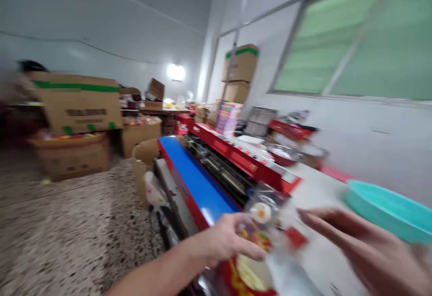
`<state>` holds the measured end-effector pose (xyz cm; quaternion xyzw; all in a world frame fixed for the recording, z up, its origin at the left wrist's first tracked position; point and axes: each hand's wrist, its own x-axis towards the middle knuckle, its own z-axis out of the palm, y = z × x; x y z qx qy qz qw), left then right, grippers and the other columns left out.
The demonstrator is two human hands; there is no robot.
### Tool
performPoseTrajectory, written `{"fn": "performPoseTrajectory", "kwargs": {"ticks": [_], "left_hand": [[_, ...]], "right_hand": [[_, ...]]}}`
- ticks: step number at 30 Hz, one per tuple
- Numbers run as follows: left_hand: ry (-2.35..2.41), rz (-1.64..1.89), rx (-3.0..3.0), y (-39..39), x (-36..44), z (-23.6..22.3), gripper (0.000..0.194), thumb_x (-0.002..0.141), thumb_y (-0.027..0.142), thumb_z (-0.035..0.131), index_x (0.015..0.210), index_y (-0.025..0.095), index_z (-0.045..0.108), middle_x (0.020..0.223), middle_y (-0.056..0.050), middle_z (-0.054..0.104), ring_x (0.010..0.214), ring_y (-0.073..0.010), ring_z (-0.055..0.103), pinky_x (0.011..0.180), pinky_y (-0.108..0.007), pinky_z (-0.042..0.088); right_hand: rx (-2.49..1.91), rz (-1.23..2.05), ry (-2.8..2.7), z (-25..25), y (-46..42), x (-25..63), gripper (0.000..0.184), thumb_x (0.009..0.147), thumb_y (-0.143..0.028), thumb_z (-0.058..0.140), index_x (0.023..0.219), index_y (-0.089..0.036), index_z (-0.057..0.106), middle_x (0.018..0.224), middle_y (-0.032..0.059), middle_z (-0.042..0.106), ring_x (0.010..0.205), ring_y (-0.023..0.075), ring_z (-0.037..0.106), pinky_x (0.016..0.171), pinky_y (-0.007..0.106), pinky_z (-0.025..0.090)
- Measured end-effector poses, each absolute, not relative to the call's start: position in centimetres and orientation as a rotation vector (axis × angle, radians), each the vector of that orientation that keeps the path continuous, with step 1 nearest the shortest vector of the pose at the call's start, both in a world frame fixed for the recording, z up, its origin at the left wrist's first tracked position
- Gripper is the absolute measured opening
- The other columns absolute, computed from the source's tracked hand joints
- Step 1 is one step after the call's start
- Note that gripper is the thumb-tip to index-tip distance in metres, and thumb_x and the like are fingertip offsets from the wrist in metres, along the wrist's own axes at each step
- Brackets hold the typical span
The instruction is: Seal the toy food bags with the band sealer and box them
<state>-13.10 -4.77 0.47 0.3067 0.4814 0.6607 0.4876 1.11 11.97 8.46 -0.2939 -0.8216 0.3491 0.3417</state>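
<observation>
Although motion blur softens most of the near detail, the layout reads OK. Biggest first: grey wall [118, 17] across the back, speckled floor [74, 215] at left, green-paned window [381, 48] upper right. Long machine with a blue top [199, 174] and red edging runs alongside the white table [320, 192]. Big carton with a green stripe [87, 102] sits on another open carton at far left, a person [25, 84] partly hidden behind it. Teal basin [388, 219] on the table, right side.

Right hand [367, 237]: near the basin, fingers extended and unclenched, pointing toward the middle, apart from the left. Left hand [226, 237]: at the near end of the machine, thumb and index curled round a clear plastic pack [251, 231] with coloured bits showing through. Red-and-yellow container [232, 278] right below that hand, pale contents on show. Fried-egg-like piece [261, 213] just past the left fingertips, behind clear plastic; can't tell if it's the same pack. Small red piece [296, 237] between the hands, too smeared to identify.
</observation>
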Motion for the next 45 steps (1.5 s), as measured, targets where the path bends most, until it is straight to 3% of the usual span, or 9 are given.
{"fn": "performPoseTrajectory", "kwargs": {"ticks": [6, 16, 18, 22, 25, 28, 34, 40, 45], "left_hand": [[1.125, 1.586, 0.635, -7.1, -15.6, -1.9, 0.047, 0.061, 0.021, 0.078, 0.103, 0.012, 0.061, 0.094, -0.011, 0.069, 0.078, -0.0207, 0.065, 0.073, -0.031, 0.052], [1.365, 1.858, 0.148, -16.9, -16.7, -0.8, 0.070, 0.048, 0.025, 0.086, 0.112, 0.018, 0.056, 0.092, -0.009, 0.071, 0.075, -0.0269, 0.068, 0.066, -0.033, 0.057], [1.445, 1.949, 0.047, -18.7, -17.0, -0.1, 0.073, 0.045, 0.024, 0.087, 0.112, 0.020, 0.056, 0.090, -0.007, 0.071, 0.074, -0.0274, 0.068, 0.064, -0.032, 0.057], [1.512, 1.895, 0.143, -19.7, -17.4, 0.0, 0.064, 0.047, 0.024, 0.087, 0.105, 0.017, 0.060, 0.092, -0.009, 0.071, 0.077, -0.0275, 0.068, 0.067, -0.034, 0.057], [1.452, 1.827, 0.237, -18.9, -17.1, -1.0, 0.057, 0.052, 0.025, 0.085, 0.103, 0.015, 0.061, 0.094, -0.009, 0.071, 0.080, -0.0264, 0.068, 0.073, -0.035, 0.056], [1.307, 1.733, 0.392, -17.3, -16.1, -2.2, 0.050, 0.059, 0.022, 0.081, 0.104, 0.016, 0.060, 0.099, -0.009, 0.069, 0.083, -0.0250, 0.067, 0.076, -0.035, 0.054], [1.088, 1.566, 0.599, -13.8, -13.6, -4.1, 0.048, 0.066, 0.018, 0.076, 0.109, 0.017, 0.057, 0.103, -0.010, 0.067, 0.088, -0.0247, 0.064, 0.079, -0.037, 0.051], [1.091, 1.567, 0.638, -11.2, -13.1, -2.6, 0.056, 0.073, 0.031, 0.071, 0.124, 0.020, 0.049, 0.115, -0.011, 0.063, 0.103, -0.0258, 0.060, 0.085, -0.034, 0.049], [1.216, 1.677, 0.553, -7.5, -14.3, -0.8, 0.035, 0.071, 0.032, 0.071, 0.099, 0.016, 0.059, 0.080, -0.005, 0.068, 0.065, -0.0140, 0.061, 0.059, -0.022, 0.048]], "right_hand": [[-0.886, 1.113, -1.956, 11.5, 13.0, 1.9, 0.039, 0.053, -0.048, 0.078, 0.070, -0.015, 0.065, 0.067, 0.0047, 0.065, 0.063, 0.0162, 0.059, 0.062, 0.029, 0.048], [-0.546, 1.215, -1.865, 8.5, 7.5, -9.0, 0.025, 0.085, -0.036, 0.047, 0.086, -0.016, 0.060, 0.052, -0.0035, 0.054, 0.045, 0.0124, 0.056, 0.048, 0.023, 0.044], [-0.440, 1.339, -2.137, 4.5, 3.5, -10.4, 0.021, 0.083, -0.030, 0.050, 0.091, -0.017, 0.064, 0.065, 0.0005, 0.062, 0.051, 0.0137, 0.059, 0.051, 0.025, 0.047], [-0.198, 1.398, -2.362, -1.3, -1.1, -9.7, 0.038, 0.075, -0.023, 0.063, 0.113, -0.022, 0.059, 0.112, 0.0076, 0.063, 0.101, 0.0230, 0.059, 0.088, 0.037, 0.047], [-0.399, 1.609, -2.085, -0.5, -0.3, -7.4, 0.045, 0.083, -0.034, 0.056, 0.127, -0.027, 0.045, 0.129, 0.0086, 0.052, 0.100, 0.0207, 0.059, 0.085, 0.038, 0.049], [-0.375, 1.763, -2.006, 2.5, 1.3, -5.0, 0.060, 0.072, -0.040, 0.071, 0.125, -0.031, 0.044, 0.141, 0.0066, 0.039, 0.106, 0.0221, 0.057, 0.077, 0.032, 0.052], [-0.502, 1.889, -2.014, 3.2, 3.1, -1.8, 0.029, 0.069, -0.042, 0.074, 0.071, -0.015, 0.065, 0.099, 0.0096, 0.068, 0.097, 0.0231, 0.061, 0.077, 0.030, 0.047], [-0.746, 1.746, -1.904, 2.0, 4.0, -0.2, 0.030, 0.067, -0.044, 0.073, 0.065, -0.015, 0.068, 0.078, 0.0077, 0.070, 0.076, 0.0193, 0.061, 0.066, 0.027, 0.045], [-0.749, 1.623, -1.982, 1.8, 4.4, -0.1, 0.027, 0.068, -0.043, 0.071, 0.067, -0.016, 0.070, 0.070, 0.0045, 0.068, 0.065, 0.0152, 0.056, 0.061, 0.026, 0.042]]}}
